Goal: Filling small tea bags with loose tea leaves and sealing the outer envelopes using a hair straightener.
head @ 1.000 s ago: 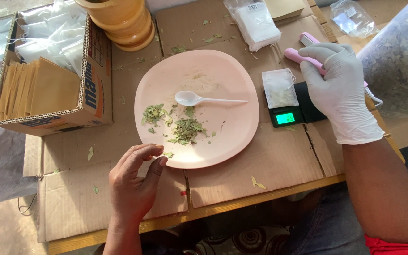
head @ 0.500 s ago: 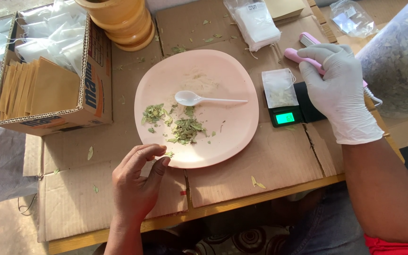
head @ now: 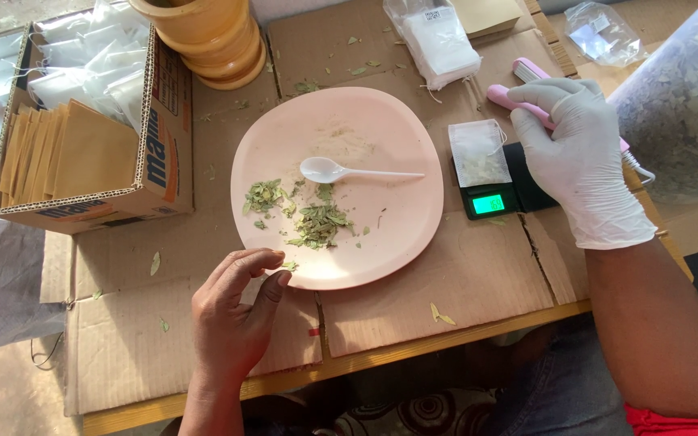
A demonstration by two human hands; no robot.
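On the desk (head: 462, 282), covered with flat brown cardboard, one round pale pink plate (head: 389, 234) lies in the middle, carrying one white plastic spoon (head: 341, 170) and a small heap of dried green leaves (head: 317, 222). One cardboard box of paper envelopes (head: 82, 153) stands at the left edge, one small black scale (head: 498, 194) with one tea bag (head: 478, 153) lies beside the plate's right rim. The bare left hand (head: 232, 319), fingers curled and pinched together, touches the plate's near rim; whether it pinches a leaf I cannot tell. The white-gloved right hand (head: 579, 157) grips a pink tool (head: 510, 97).

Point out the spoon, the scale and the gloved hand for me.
spoon (head: 322, 169), head view, on its bowl.
scale (head: 489, 203), head view, on its lit green display.
right hand (head: 579, 157), head view, on the back of the glove.
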